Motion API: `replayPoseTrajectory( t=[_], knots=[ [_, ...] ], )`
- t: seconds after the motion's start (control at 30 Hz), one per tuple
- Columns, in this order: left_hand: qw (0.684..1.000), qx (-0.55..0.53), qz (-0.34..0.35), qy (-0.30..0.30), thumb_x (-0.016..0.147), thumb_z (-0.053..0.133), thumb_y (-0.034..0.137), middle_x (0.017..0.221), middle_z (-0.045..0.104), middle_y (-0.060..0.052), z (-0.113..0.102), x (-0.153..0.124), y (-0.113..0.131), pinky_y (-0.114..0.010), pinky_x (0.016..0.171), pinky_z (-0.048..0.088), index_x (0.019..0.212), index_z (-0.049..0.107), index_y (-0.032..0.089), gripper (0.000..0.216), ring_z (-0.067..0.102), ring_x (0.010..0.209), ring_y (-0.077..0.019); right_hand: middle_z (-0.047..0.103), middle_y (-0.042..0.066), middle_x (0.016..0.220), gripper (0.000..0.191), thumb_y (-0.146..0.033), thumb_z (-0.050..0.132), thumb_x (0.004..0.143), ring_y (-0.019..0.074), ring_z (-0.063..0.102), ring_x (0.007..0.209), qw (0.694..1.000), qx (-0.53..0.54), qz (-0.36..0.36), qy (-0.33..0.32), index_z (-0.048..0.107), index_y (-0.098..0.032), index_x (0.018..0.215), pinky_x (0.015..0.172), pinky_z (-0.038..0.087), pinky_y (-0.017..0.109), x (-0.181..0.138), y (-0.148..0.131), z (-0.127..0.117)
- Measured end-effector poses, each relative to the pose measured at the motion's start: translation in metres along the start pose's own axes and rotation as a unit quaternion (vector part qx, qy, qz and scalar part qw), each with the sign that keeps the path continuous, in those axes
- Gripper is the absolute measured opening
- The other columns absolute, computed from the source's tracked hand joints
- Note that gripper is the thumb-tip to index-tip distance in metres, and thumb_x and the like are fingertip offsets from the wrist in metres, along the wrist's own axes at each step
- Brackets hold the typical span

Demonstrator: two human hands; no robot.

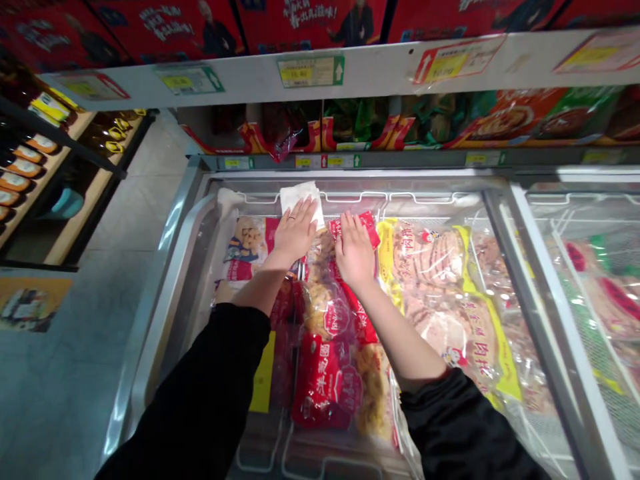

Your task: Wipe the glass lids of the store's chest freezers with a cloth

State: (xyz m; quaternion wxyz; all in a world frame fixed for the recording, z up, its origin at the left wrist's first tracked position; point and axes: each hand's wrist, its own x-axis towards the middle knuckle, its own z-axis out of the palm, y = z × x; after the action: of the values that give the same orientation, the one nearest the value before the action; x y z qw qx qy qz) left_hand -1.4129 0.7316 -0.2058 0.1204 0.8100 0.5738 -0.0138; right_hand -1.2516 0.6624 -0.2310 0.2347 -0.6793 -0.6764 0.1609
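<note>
My left hand (295, 231) lies flat, fingers stretched out, on a white cloth or paper wipe (303, 193) near the far edge of a chest freezer's clear lid (260, 460). To its right, my right hand (356, 253) rests palm down with the fingers extended and nothing in it. It appears to lie on the clear lid. Below the hands are red snack bags (323, 380), some with onion-ring-like pieces, and yellow-edged packs of meat slices (430, 253). My hands and forearms hide parts of the bags.
A metal frame (150, 320) edges the freezer, and another freezer section (600, 287) adjoins on the right. A shelf edge with price tags (310, 72) runs close behind, with red boxes above. Bottles (23, 167) stand on a rack at left, beside grey floor (95, 293).
</note>
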Motion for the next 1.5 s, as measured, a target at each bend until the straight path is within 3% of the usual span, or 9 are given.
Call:
replayPoseTrajectory(
  t=[0.23,0.4,0.53,0.7,0.87,1.07,1.2,1.33,1.5],
  knots=[
    [0.999,0.005,-0.029,0.029,0.111,0.032,0.034,0.182,0.027,-0.003,0.020,-0.048,0.007,-0.048,0.139,0.022,0.177,0.025,0.023,0.066,0.026,0.170,-0.0228,0.046,0.011,0.174,0.064,-0.026,0.036,0.110,0.0288,0.035,0.166,0.998,-0.061,-0.033,-0.009,0.036,-0.014,0.173,0.137,0.032,0.057,-0.003,-0.007,0.011],
    [0.999,-0.003,0.042,0.003,0.112,0.029,0.031,0.182,0.027,-0.001,0.011,-0.015,0.015,-0.043,0.141,0.017,0.175,0.030,0.019,0.064,0.025,0.170,-0.0199,0.047,0.013,0.173,0.061,-0.021,0.034,0.109,0.0301,0.036,0.165,0.995,-0.088,-0.049,-0.019,0.045,-0.007,0.168,0.138,0.032,0.054,-0.004,-0.011,0.005],
    [0.999,-0.013,0.041,-0.003,0.112,0.029,0.030,0.183,0.028,-0.001,-0.001,0.013,-0.009,-0.043,0.141,0.017,0.175,0.029,0.022,0.064,0.025,0.170,-0.0195,0.046,0.009,0.173,0.068,-0.018,0.034,0.108,0.0304,0.035,0.166,0.995,-0.077,-0.058,-0.019,0.027,-0.016,0.176,0.137,0.033,0.059,-0.007,-0.012,0.000],
    [1.000,-0.005,-0.017,0.007,0.112,0.029,0.030,0.182,0.027,-0.003,-0.003,-0.014,-0.030,-0.046,0.140,0.020,0.175,0.029,0.019,0.064,0.026,0.170,-0.0216,0.041,0.009,0.175,0.073,-0.019,0.035,0.109,0.0319,0.032,0.166,0.995,-0.068,-0.069,-0.020,0.011,-0.018,0.178,0.137,0.033,0.062,-0.008,-0.013,-0.001],
    [1.000,0.025,0.001,0.004,0.112,0.030,0.033,0.182,0.026,-0.002,0.008,-0.047,-0.022,-0.044,0.140,0.020,0.175,0.029,0.020,0.064,0.025,0.170,-0.0210,0.039,0.009,0.177,0.066,-0.026,0.032,0.111,0.0311,0.029,0.168,0.995,-0.080,-0.054,-0.034,0.025,-0.013,0.176,0.137,0.032,0.058,-0.005,-0.015,0.000],
    [0.998,0.017,0.055,0.002,0.113,0.030,0.032,0.182,0.028,-0.001,0.006,-0.020,-0.016,-0.042,0.141,0.018,0.174,0.030,0.019,0.063,0.025,0.170,-0.0193,0.034,0.009,0.179,0.064,-0.033,0.028,0.112,0.0288,0.026,0.169,0.993,-0.095,-0.045,-0.048,0.037,-0.010,0.172,0.139,0.029,0.055,-0.004,-0.015,0.003],
    [1.000,-0.001,0.018,0.020,0.112,0.030,0.030,0.183,0.027,-0.003,-0.001,-0.006,-0.024,-0.041,0.140,0.020,0.174,0.030,0.015,0.064,0.025,0.170,-0.0189,0.035,0.007,0.179,0.064,-0.034,0.028,0.112,0.0277,0.026,0.169,0.991,-0.112,-0.042,-0.063,0.038,-0.011,0.171,0.139,0.027,0.053,-0.004,-0.014,0.003],
    [0.999,-0.009,-0.027,0.033,0.112,0.031,0.030,0.182,0.027,-0.006,-0.002,-0.020,-0.041,-0.044,0.140,0.021,0.173,0.031,0.013,0.064,0.026,0.170,-0.0216,0.033,0.005,0.180,0.065,-0.034,0.028,0.112,0.0275,0.023,0.170,0.989,-0.123,-0.045,-0.074,0.034,-0.014,0.173,0.139,0.026,0.053,-0.003,-0.013,0.003],
    [1.000,-0.006,0.006,0.016,0.111,0.034,0.030,0.182,0.029,-0.005,0.005,-0.045,-0.038,-0.047,0.140,0.021,0.175,0.029,0.016,0.065,0.025,0.170,-0.0235,0.036,0.005,0.179,0.066,-0.036,0.027,0.112,0.0257,0.024,0.170,0.990,-0.117,-0.047,-0.062,0.031,-0.016,0.175,0.140,0.025,0.052,-0.004,-0.010,0.005]
  ],
)
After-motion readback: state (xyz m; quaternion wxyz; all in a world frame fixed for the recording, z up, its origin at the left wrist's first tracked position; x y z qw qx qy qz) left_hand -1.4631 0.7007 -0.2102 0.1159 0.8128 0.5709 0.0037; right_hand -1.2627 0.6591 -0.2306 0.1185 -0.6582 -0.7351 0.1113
